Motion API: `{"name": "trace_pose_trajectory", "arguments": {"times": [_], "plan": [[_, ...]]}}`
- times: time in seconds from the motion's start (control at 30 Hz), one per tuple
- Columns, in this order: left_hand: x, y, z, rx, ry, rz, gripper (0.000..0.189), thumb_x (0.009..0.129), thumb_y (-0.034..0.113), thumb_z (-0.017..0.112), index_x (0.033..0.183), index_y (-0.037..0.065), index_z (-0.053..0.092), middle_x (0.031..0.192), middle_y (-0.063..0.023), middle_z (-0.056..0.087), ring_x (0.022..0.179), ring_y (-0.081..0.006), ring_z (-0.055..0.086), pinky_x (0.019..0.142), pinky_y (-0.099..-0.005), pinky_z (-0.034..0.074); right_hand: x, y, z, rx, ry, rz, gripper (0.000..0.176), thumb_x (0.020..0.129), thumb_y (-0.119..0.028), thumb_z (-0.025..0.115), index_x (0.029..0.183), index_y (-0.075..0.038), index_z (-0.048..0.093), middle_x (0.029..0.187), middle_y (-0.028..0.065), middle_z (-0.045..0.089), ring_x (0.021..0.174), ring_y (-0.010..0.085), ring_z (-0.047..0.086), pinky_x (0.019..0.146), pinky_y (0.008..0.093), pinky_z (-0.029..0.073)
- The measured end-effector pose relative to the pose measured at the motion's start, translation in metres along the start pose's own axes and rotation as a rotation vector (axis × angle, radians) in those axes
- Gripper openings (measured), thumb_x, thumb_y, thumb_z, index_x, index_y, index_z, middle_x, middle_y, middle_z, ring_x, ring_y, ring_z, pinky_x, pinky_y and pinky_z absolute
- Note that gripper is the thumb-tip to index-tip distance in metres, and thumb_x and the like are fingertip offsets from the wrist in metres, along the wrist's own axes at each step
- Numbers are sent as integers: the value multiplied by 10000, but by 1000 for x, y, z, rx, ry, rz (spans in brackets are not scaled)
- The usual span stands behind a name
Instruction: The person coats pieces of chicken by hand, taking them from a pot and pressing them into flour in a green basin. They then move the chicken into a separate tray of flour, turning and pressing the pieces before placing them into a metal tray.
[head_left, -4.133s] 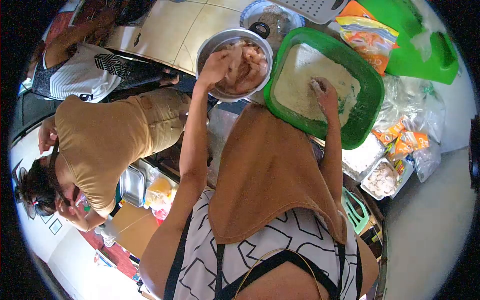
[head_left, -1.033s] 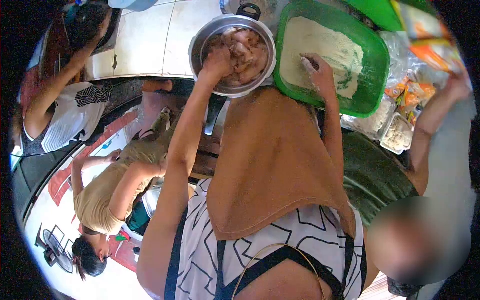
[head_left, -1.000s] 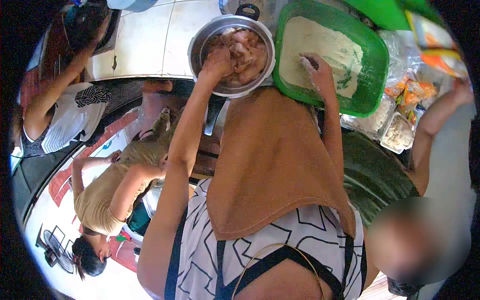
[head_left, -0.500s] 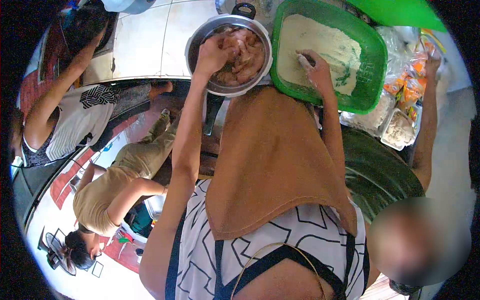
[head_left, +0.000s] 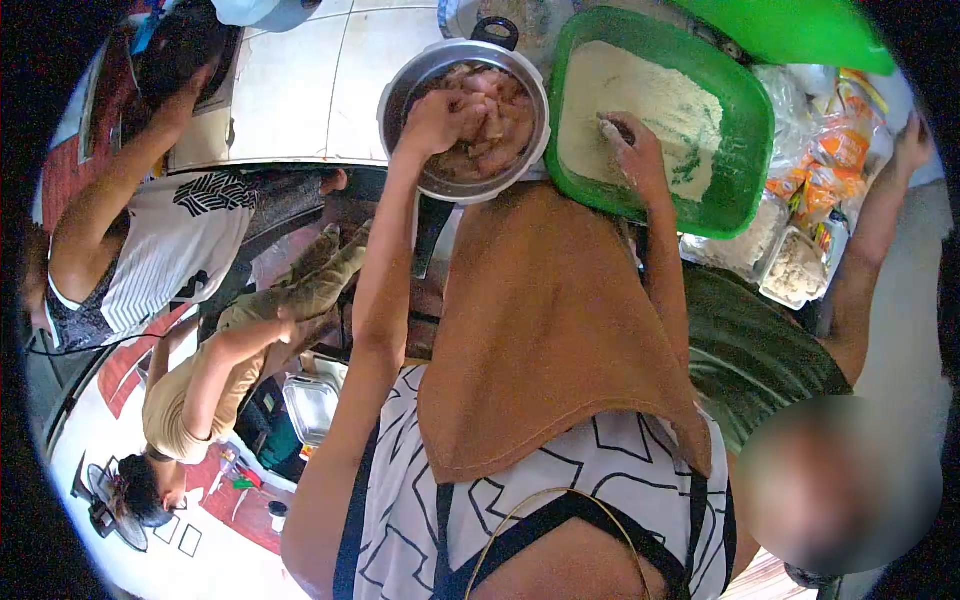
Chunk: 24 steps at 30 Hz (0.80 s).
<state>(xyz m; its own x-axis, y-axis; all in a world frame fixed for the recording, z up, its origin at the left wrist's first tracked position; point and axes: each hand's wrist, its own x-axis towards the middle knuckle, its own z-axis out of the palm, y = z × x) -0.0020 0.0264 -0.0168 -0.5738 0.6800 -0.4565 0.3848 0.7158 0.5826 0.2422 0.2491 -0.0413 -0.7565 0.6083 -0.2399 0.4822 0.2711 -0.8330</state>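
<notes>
At the pot (head_left: 470,190), meat (head_left: 500,110) is clamped in left hand (head_left: 440,118) fingers; right hand (head_left: 632,150) fingers are bunched in flour (head_left: 650,85); drips are best shed.

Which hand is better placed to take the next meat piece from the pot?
Left, probably: the left hand is inside the pot, touching the meat, while the right hand sits in the green basin of crumbs beside it.

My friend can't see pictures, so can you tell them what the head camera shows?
A person's left hand reaches into a metal pot of raw meat pieces, while the right hand presses into pale flour in a green tub beside it. At the far right, another person's hand is near orange packets.
</notes>
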Motion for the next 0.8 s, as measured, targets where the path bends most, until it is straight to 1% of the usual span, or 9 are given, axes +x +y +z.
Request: {"name": "trace_pose_trajectory", "arguments": {"times": [0.1, 0.23, 0.3, 0.33, 0.4, 0.5, 0.63, 0.7, 0.8], "plan": [[-7, -6, -16, -67, 42, 98, 390, 934, 400, 645, 1144, 77, 705, 1084, -189, 700, 1026, -298, 674, 917, -386, 492, 0, 1, 3, -3, 5, 3, 244, 940, -231, 640, 1114, -66, 686, 978, 111, 723, 882, 204, 682, 830, 336, 529], [-25, 4, -35, -147, 19, 75, 362, 972, 341, 613, 1172, 46, 680, 1075, -133, 704, 1018, -221, 652, 940, -343, 467, -1, -11, 2, 13, 4, 16, 254, 940, -246, 645, 1114, -65, 683, 976, 118, 721, 879, 203, 679, 823, 337, 525], [-29, 2, -38, -448, 66, 284, 298, 993, 305, 587, 1019, 15, 654, 813, -47, 620, 789, -140, 556, 768, -281, 450, 0, -3, 2, 11, 2, -1, 258, 940, -247, 645, 1114, -60, 680, 982, 123, 720, 886, 211, 682, 828, 341, 526], [-32, 1, -40, -448, 62, 283, 298, 993, 305, 587, 1019, 15, 654, 813, -47, 620, 789, -140, 556, 768, -281, 450, 1, 0, 1, 9, -2, -17, 262, 940, -249, 645, 1114, -56, 678, 988, 128, 720, 892, 219, 685, 834, 345, 526], [-41, 8, -49, -602, 74, 192, 311, 1021, 277, 551, 1011, -19, 647, 808, 12, 564, 786, -78, 474, 757, -244, 425, 2, 5, 2, 8, 7, -19, 266, 941, -249, 643, 1116, -53, 678, 998, 131, 720, 903, 227, 688, 843, 349, 527], [-49, 19, -55, -779, 84, 75, 323, 1029, 285, 536, 1035, -17, 650, 819, 25, 567, 775, -71, 467, 745, -232, 421, 4, 10, 1, 14, 4, -19, 275, 941, -253, 641, 1123, -49, 678, 1017, 137, 718, 923, 240, 691, 857, 354, 527], [-32, 0, -33, -694, 119, 52, 349, 1036, 311, 521, 1044, -13, 650, 829, 30, 572, 775, -60, 468, 731, -228, 425, 6, 4, 3, 34, -11, -29, 286, 941, -255, 639, 1141, -56, 679, 1027, 142, 716, 943, 244, 692, 869, 354, 527], [-26, 8, -17, -766, 110, -42, 363, 1033, 339, 519, 1021, 2, 655, 808, 25, 569, 759, -59, 467, 710, -218, 420, 5, 9, 3, 30, -13, -17, 282, 942, -249, 635, 1142, -57, 681, 1027, 140, 717, 944, 243, 692, 870, 354, 527], [-7, -3, 1, -770, 85, -67, 383, 1024, 387, 518, 1016, 33, 665, 771, 6, 562, 694, -75, 504, 617, -237, 439, 3, 5, -2, 17, -16, -6, 272, 942, -240, 630, 1137, -59, 687, 1027, 136, 718, 941, 239, 692, 870, 353, 526]]}}
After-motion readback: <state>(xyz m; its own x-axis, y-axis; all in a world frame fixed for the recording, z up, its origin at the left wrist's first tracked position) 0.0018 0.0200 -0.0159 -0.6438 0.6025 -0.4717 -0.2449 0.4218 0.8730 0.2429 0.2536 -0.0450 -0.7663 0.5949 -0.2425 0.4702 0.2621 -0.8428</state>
